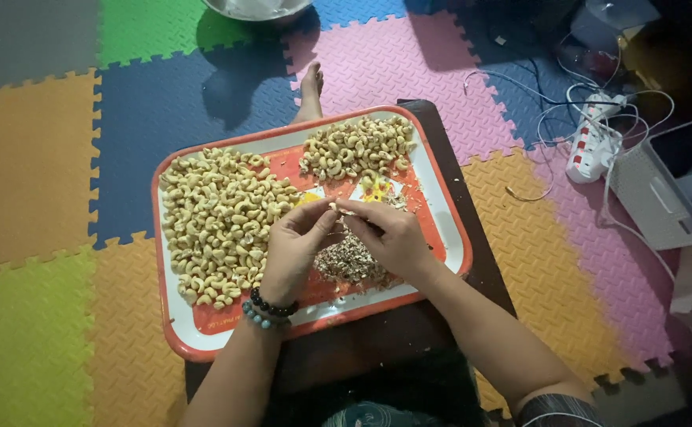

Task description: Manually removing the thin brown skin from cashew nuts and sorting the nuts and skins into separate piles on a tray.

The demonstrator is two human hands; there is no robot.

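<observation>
Above the red tray (441, 207), the left hand (294, 241) and right hand (393, 233) pinch one cashew (338, 209) together; the husk heap (350, 259) lies at six o'clock, the big cashew pile (215, 221) at nine.

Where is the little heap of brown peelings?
The heap of peelings lies on the tray, under both hands, between the big cashew pile and the right hand.

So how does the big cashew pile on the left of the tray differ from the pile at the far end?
The left pile is much larger and spreads along the tray's left side; the far pile is smaller, compact, near the far rim. The left hand is beside the left pile; the far pile lies beyond both hands. Both are pale cashews.
</observation>
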